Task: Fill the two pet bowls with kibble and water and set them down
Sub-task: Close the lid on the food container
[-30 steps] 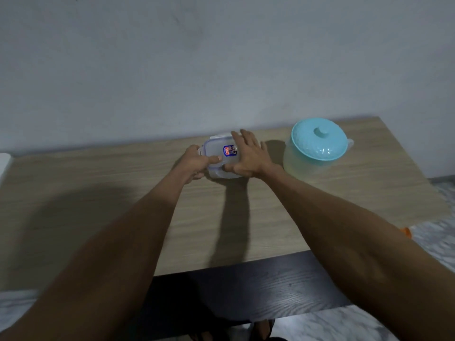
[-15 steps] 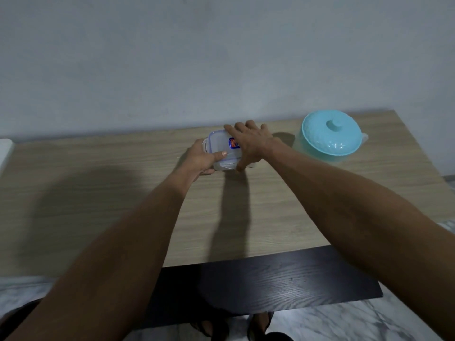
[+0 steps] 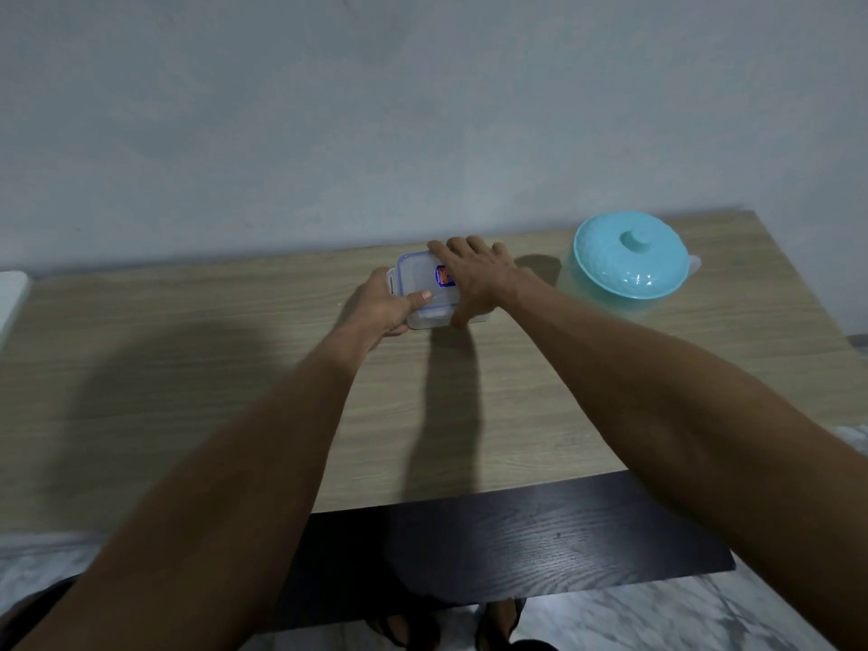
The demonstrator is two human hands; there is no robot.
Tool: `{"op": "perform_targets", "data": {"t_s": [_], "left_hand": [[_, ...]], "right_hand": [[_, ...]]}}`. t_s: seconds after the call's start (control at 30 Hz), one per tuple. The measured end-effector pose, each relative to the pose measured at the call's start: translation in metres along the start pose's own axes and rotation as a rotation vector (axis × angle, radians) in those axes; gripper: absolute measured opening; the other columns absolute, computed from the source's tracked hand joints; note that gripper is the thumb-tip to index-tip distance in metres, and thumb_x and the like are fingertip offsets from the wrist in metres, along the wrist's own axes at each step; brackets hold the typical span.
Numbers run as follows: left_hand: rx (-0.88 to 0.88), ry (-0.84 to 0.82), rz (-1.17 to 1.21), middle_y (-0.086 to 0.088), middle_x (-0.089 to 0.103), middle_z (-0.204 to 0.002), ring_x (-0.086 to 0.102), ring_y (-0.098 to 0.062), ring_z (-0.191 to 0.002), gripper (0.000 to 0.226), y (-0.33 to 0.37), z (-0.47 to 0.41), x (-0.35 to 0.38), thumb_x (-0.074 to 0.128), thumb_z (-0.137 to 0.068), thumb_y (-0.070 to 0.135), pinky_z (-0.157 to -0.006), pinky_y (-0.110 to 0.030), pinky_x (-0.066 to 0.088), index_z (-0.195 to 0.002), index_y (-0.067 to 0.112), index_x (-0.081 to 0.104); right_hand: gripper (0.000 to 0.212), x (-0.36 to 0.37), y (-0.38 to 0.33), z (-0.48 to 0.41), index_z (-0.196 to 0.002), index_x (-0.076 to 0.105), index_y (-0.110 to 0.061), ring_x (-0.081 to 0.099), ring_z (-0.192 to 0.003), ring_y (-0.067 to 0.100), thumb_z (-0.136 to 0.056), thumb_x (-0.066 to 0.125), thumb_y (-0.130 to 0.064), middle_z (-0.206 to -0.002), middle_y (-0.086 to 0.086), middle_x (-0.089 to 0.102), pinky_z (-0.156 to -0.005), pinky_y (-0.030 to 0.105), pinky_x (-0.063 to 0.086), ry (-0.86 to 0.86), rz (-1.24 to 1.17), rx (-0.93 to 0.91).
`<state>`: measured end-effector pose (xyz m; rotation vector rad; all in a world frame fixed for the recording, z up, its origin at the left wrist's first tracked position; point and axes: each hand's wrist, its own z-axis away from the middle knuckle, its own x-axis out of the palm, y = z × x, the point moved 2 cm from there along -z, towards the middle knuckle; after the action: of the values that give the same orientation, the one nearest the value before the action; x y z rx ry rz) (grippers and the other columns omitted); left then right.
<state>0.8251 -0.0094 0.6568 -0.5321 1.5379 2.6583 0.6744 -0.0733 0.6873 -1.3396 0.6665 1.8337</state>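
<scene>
A small clear plastic container with a blue-rimmed snap lid and a red-blue label sits near the back middle of the wooden table. My left hand grips its left side, thumb pressed on the lid. My right hand lies flat over the lid's right half, fingers spread and curled over the far edge. What is inside the container is hidden. A pale teal water jug with a knobbed lid stands to the right, apart from my hands. No pet bowls are in view.
A grey wall runs right behind the table. A white object shows at the left edge. A dark wooden bench or shelf juts out below the table's front edge, above a marble floor and my sandalled feet.
The view has shifted, and both hands stay on the container. My right hand slid further over the lid, and my left thumb now presses on the lid's near side.
</scene>
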Motion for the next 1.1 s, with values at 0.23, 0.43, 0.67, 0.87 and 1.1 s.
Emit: {"op": "perform_targets", "data": {"t_s": [0.23, 0.43, 0.67, 0.87, 1.1], "left_hand": [[0.035, 0.058, -0.019, -0.014, 0.063, -0.11, 0.059, -0.022, -0.074, 0.057, 0.006, 0.01, 0.003, 0.081, -0.076, 0.026, -0.046, -0.026, 0.045, -0.121, 0.013, 0.049], [0.081, 0.173, -0.154, -0.015, 0.06, -0.124, 0.062, -0.032, -0.111, 0.059, 0.01, 0.021, 0.007, 0.08, -0.079, 0.025, -0.07, -0.033, 0.044, -0.122, 0.004, 0.046], [0.078, 0.314, -0.282, -0.016, 0.045, -0.141, 0.045, -0.031, -0.131, 0.074, 0.013, 0.035, 0.013, 0.076, -0.082, 0.032, -0.096, -0.033, 0.038, -0.139, 0.004, 0.039], [0.075, 0.388, -0.382, -0.012, 0.05, -0.131, 0.05, -0.035, -0.123, 0.075, 0.007, 0.033, 0.012, 0.076, -0.072, 0.052, -0.098, -0.05, 0.045, -0.129, 0.013, 0.046], [0.093, 0.429, -0.39, -0.014, 0.052, -0.126, 0.055, -0.034, -0.115, 0.064, 0.004, 0.032, 0.016, 0.073, -0.076, 0.052, -0.095, -0.047, 0.048, -0.12, 0.008, 0.057]], "right_hand": [[0.073, 0.035, 0.007, 0.041, -0.142, 0.037, -0.006, 0.039, -0.138, 0.035, -0.091, 0.054, -0.056, -0.148, 0.018, 0.04, -0.108, 0.046, 0.038, 0.398, -0.798, 0.403], [0.04, 0.046, 0.002, 0.048, -0.124, 0.058, -0.006, 0.059, -0.116, 0.037, -0.094, 0.061, -0.031, -0.123, 0.018, 0.066, -0.09, 0.035, 0.043, 0.511, -1.07, 0.56], [0.039, 0.045, -0.004, 0.046, -0.127, 0.062, -0.013, 0.062, -0.115, 0.03, -0.091, 0.063, -0.026, -0.12, 0.012, 0.07, -0.094, 0.029, 0.045, 0.542, -1.277, 0.667], [0.035, 0.042, 0.007, 0.046, -0.122, 0.064, -0.012, 0.059, -0.116, 0.032, -0.091, 0.063, -0.028, -0.119, 0.015, 0.068, -0.094, 0.033, 0.045, 0.463, -1.253, 0.665], [0.037, 0.044, 0.017, 0.043, -0.118, 0.066, -0.009, 0.059, -0.114, 0.035, -0.092, 0.062, -0.035, -0.12, 0.017, 0.066, -0.092, 0.036, 0.047, 0.389, -1.267, 0.655]]}}
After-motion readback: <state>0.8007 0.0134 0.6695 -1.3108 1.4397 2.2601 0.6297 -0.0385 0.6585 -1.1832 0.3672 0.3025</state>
